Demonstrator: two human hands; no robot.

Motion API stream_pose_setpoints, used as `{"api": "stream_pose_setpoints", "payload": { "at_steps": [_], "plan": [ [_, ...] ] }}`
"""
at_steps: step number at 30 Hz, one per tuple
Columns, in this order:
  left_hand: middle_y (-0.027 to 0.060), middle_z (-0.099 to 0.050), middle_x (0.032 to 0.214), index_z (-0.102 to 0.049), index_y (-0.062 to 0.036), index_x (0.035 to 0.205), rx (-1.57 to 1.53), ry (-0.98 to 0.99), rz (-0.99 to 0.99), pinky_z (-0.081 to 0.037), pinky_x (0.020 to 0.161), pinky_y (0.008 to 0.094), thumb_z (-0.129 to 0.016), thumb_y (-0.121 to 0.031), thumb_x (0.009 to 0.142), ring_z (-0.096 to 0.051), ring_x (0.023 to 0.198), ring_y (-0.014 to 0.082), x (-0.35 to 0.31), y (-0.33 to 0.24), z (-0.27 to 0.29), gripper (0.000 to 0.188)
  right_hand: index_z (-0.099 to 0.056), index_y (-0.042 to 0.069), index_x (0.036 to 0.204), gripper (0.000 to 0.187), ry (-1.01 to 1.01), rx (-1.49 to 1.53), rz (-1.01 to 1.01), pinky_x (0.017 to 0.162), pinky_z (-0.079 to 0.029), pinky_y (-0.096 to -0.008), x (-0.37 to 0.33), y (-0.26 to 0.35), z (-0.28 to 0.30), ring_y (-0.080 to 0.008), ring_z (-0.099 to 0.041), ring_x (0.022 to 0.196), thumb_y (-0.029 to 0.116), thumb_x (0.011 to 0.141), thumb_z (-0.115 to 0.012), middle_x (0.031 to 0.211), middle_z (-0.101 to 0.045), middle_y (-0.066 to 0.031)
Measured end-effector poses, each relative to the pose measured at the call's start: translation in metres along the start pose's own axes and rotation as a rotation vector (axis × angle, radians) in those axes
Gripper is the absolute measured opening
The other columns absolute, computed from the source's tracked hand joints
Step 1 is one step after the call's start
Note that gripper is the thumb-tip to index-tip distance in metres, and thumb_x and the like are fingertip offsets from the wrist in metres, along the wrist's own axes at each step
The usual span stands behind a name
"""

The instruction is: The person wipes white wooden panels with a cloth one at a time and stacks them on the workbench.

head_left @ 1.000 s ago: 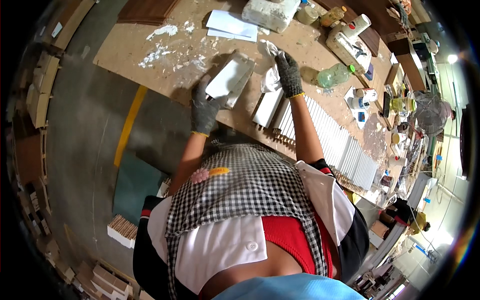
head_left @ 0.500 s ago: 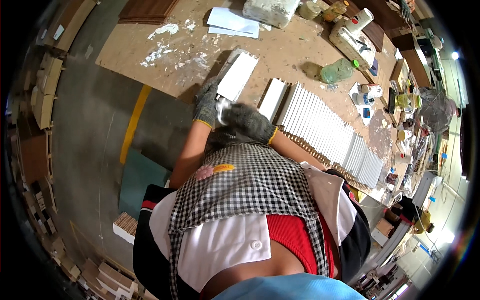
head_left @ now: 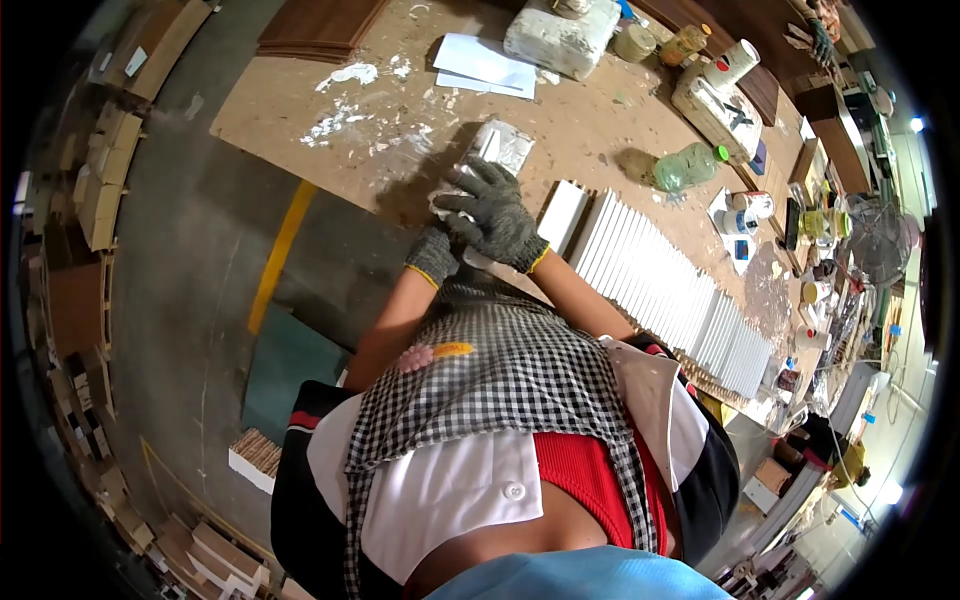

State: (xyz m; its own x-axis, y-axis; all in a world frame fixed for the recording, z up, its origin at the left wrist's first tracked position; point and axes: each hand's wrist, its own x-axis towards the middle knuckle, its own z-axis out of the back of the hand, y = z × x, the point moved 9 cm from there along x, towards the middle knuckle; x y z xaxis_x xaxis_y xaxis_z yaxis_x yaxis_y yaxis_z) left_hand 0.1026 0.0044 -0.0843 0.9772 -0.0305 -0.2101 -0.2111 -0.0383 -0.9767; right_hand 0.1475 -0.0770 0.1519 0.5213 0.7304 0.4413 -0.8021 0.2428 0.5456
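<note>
My right hand (head_left: 497,218), in a dark grey knit glove with a yellow cuff, reaches over a white piece at the table's near edge. Its fingers are stretched and spread. A bit of white (head_left: 438,207) shows under those fingertips; whether it is cloth or part of a panel I cannot tell. Close by on the left is my gloved left hand (head_left: 432,254), its fingers hidden behind the right one. A pale strip (head_left: 484,262) sticks out below the right hand, toward my apron. Just beyond the fingers lies a whitish wrapped block (head_left: 506,146).
To the right, a long row of white panels (head_left: 650,270) stands packed together, with one panel (head_left: 563,215) at its left end. Farther back are a green-capped bottle (head_left: 688,167), white paper sheets (head_left: 484,62), a large white block (head_left: 563,38) and brown boards (head_left: 318,30).
My right hand has moved up and forward, its fingers spreading. My left hand has drawn back toward me. The white panel that lay on the wrapped block no longer covers it.
</note>
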Motion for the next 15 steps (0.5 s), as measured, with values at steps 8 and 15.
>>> {"api": "stream_pose_setpoints", "payload": {
  "at_steps": [8,15],
  "plan": [
    [0.0018,-0.051,0.065,-0.062,-0.0096,0.098,-1.147,-0.073,0.404,-0.032,0.035,0.0227,-0.05,-0.035,0.104,-0.042,0.041,0.0094,-0.043,-0.045,-0.021,0.029,-0.073,0.001,0.105,0.033,-0.343,0.499,-0.745,0.077,-0.053,-0.034,0.004,-0.248,-0.007,-0.0197,-0.065,0.08,0.028,0.104,-0.054,0.088,-0.073,-0.0134],
    [0.008,-0.064,0.082,-0.062,-0.0058,0.124,0.184,-0.647,-0.159,-0.051,0.063,0.0315,-0.073,-0.043,0.091,-0.063,0.072,0.0218,-0.046,-0.077,0.158,0.051,-0.058,0.005,0.131,0.046,-0.598,1.677,-0.678,0.08,-0.055,-0.0385,-0.081,-0.23,0.065,-0.0229,-0.066,0.089,0.041,0.103,-0.053,0.112,-0.07,-0.0106]
  ]
}}
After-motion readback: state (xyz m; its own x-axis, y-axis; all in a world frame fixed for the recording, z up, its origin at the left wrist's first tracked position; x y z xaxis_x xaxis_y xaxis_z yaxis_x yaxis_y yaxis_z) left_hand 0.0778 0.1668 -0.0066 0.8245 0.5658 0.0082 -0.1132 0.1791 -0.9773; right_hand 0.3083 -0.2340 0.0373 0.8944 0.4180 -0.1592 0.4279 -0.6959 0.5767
